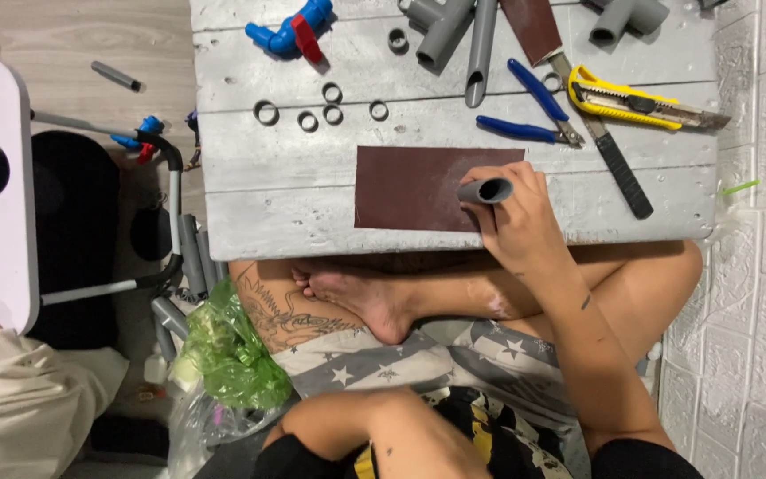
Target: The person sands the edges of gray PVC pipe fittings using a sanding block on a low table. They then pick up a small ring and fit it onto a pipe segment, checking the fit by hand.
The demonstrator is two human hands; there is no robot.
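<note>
One pipe piece on one sandpaper sheet

Right hand [516,222], fingers wrapped round the pipe [484,191], near the counter's [250,222] front edge; five rings [321,108] behind; left hand unseen.

Grey short pipe [484,190], dark reddish-brown sandpaper sheet [418,186], whitewashed grey plank board [250,204], blue-handled pliers [529,111], yellow utility knife [640,105], blue valve [290,31] (red lever), grey pipe rings [321,106], green plastic bag [228,350], star-patterned grey shorts [454,359]
</note>
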